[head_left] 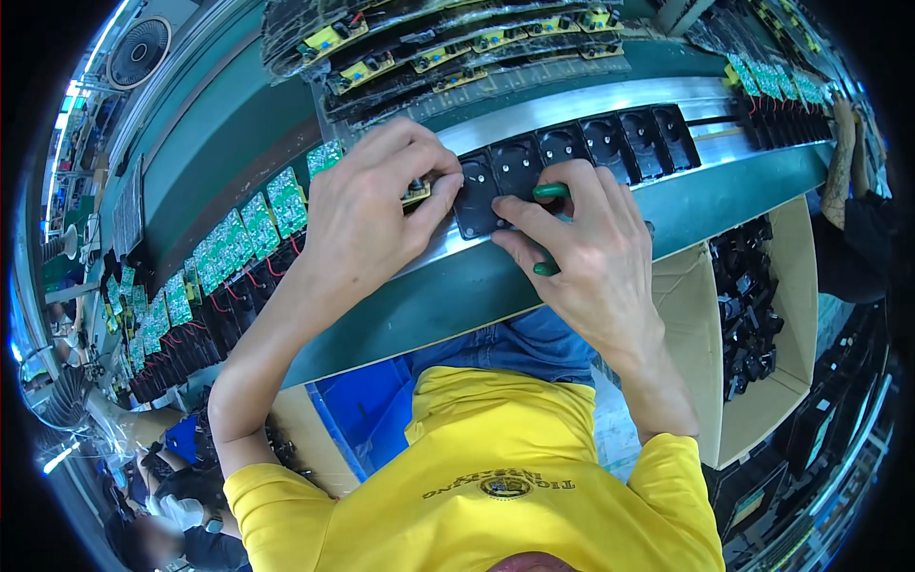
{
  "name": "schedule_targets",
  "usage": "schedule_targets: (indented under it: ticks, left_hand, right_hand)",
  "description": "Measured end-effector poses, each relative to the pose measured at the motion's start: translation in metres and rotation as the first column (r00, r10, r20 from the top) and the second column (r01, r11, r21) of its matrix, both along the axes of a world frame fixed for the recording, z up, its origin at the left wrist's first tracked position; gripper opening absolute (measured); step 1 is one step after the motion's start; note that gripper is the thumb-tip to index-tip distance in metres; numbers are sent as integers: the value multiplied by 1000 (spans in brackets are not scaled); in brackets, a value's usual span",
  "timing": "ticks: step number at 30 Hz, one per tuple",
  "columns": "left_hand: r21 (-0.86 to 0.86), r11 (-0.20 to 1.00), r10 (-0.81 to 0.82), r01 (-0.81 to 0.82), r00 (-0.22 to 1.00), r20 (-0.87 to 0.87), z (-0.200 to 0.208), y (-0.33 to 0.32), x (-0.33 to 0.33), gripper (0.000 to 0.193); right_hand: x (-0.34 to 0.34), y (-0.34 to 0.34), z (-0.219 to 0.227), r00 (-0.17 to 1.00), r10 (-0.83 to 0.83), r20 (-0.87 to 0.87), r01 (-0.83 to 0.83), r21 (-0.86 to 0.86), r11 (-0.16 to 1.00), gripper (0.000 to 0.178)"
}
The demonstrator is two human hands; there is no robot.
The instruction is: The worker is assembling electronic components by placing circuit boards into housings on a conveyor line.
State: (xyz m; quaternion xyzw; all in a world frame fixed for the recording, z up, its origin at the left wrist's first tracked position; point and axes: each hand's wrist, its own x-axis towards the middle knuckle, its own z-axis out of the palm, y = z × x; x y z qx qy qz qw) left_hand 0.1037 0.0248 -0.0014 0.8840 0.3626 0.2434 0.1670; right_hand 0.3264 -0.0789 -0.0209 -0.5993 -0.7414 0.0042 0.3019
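Observation:
Several black plastic housings stand side by side in a row on the metal rail in front of me. The nearest black housing (476, 196) lies between my two hands. My left hand (367, 205) is closed in a pinch at its left edge; what the fingertips hold, if anything, is hidden. Beneath that hand part of a small yellow circuit board (416, 194) shows. My right hand (596, 243) is closed round a green-handled tool (550, 192), of which only the two grip ends show. Its thumb and index finger touch the housing's right side.
Green circuit boards (224, 245) with red wires and black housings line the bench's left. Trays of yellow boards (367, 70) stand at the back. A cardboard box (694, 324) of black parts is at right, near another person's arm (839, 172). More green boards (777, 78) sit far right.

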Motion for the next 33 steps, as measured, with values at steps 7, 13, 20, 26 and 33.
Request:
schedule_targets:
  ticks: [7, 13, 20, 26, 33]
  left_hand:
    - [115, 992, 52, -47, 998, -41, -7, 3, 11, 6]
    - [208, 978, 40, -27, 997, -58, -12, 4, 15, 5]
    - [298, 954, 14, 13, 996, -89, -15, 6, 18, 7]
    - [233, 972, 17, -2, 998, -63, -12, 4, 20, 7]
    - [257, 966, 15, 6, 997, -80, -13, 7, 20, 7]
  right_hand:
    - [-1, -1, -8, 999, -32, -29, 33, 28, 999, 25]
    - [-1, -2, -8, 999, -31, -42, 32, 17, 999, 26]
    - [-2, -1, -9, 998, -30, -59, 31, 20, 999, 27]
    - [-1, -1, -10, 998, -28, -63, 29, 14, 999, 27]
    - [0, -1, -10, 997, -26, -69, 27, 12, 1000, 27]
